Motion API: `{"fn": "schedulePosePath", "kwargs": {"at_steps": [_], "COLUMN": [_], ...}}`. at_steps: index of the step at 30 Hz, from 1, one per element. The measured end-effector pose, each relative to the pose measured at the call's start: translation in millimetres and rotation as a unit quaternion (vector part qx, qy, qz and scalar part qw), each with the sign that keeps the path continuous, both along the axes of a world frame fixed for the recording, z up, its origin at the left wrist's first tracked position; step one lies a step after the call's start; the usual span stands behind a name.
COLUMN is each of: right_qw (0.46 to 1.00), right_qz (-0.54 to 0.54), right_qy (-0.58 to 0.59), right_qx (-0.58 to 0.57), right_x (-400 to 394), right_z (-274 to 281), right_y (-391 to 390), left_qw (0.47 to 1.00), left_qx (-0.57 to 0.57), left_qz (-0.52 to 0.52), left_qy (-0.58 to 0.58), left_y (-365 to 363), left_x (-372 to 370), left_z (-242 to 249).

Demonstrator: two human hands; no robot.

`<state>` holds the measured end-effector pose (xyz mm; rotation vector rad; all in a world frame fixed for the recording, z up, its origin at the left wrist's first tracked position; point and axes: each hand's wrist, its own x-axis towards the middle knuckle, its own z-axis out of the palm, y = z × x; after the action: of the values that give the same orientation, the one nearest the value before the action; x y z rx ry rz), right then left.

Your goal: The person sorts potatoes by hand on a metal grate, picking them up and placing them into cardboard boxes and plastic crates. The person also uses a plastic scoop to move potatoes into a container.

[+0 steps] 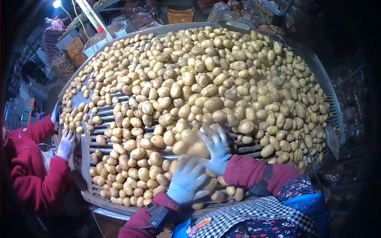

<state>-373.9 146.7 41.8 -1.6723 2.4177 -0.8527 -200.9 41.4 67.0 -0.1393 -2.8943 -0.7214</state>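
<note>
Nearest the lens: checked apron (254,216) and red sleeves with black wrist straps. Left hand (186,180), pale glove, lies flat with fingers spread on potatoes at the near rim, gripping nothing. Right hand (216,148), blue-grey glove, is cupped around a blurred potato (190,146) at mid-bed; the grip appears closed, though motion blur makes this uncertain. Potatoes (222,79) heap on a slatted roller bed (99,115), gaps between bars presumably letting small ones drop. Another person in red (31,170) rests white-gloved hands on the far-left edge. No brand, label or writing is legible.
</note>
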Motion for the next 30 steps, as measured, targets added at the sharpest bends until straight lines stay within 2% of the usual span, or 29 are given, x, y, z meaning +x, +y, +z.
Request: {"fn": "schedulePosePath", "kwargs": {"at_steps": [5, 6, 9, 11, 13, 14, 17, 18, 19, 21, 23, 27, 28, 30], "right_qw": [0.998, 0.996, 0.992, 0.993, 0.991, 0.993, 0.99, 0.992, 0.99, 0.989, 0.99, 0.995, 0.995, 0.999], "right_qz": [0.011, 0.014, 0.046, 0.055, 0.069, 0.069, 0.113, 0.125, 0.131, 0.136, 0.127, 0.078, 0.081, 0.036], "right_qy": [0.058, 0.087, 0.107, 0.095, 0.095, 0.087, 0.051, -0.002, -0.037, -0.035, -0.052, -0.059, -0.055, 0.014], "right_qx": [0.027, 0.033, 0.047, 0.046, 0.065, 0.051, 0.065, 0.036, 0.031, 0.047, 0.034, -0.035, -0.035, 0.037], "right_x": [21.2, 23.6, 29.3, 28.5, 30.0, 29.5, 16.9, 12.9, 12.1, 16.5, 28.8, 59.6, 62.0, 65.2], "right_z": [4.6, 3.6, 5.6, 3.9, 6.2, 5.9, 3.9, 5.8, 4.0, 4.7, -4.1, -21.6, -22.4, -8.6], "right_y": [-35.7, -44.9, -63.4, -71.0, -74.6, -74.9, -56.6, -41.7, -22.7, 13.7, 14.0, -26.0, -34.5, -50.4], "left_qw": [0.999, 0.998, 0.998, 0.975, 0.918, 0.917, 0.885, 0.867, 0.868, 0.866, 0.865, 0.877, 0.879, 0.883], "left_qx": [-0.024, -0.052, -0.03, -0.017, -0.138, -0.125, -0.128, -0.126, -0.126, -0.111, -0.127, -0.122, -0.126, -0.125], "left_qz": [0.031, 0.029, 0.045, 0.218, 0.363, 0.379, 0.406, 0.423, 0.422, 0.429, 0.435, 0.441, 0.445, 0.442], "left_qy": [0.001, 0.032, 0.035, 0.035, 0.086, 0.023, -0.19, -0.23, -0.23, -0.231, -0.216, -0.146, -0.118, -0.091], "left_y": [-28.2, -37.8, -76.5, -106.2, -138.0, -160.3, -193.8, -197.7, -197.2, -194.3, -197.1, -194.5, -194.2, -193.4], "left_x": [19.0, 24.3, 39.5, 38.6, 19.8, 7.0, -40.6, -52.5, -57.5, -62.6, -66.3, -71.1, -73.0, -73.2], "left_z": [-3.2, -11.4, 6.3, 26.5, 23.3, 9.0, -20.5, -19.0, -18.6, -11.4, -23.4, -33.5, -39.3, -41.4]}}
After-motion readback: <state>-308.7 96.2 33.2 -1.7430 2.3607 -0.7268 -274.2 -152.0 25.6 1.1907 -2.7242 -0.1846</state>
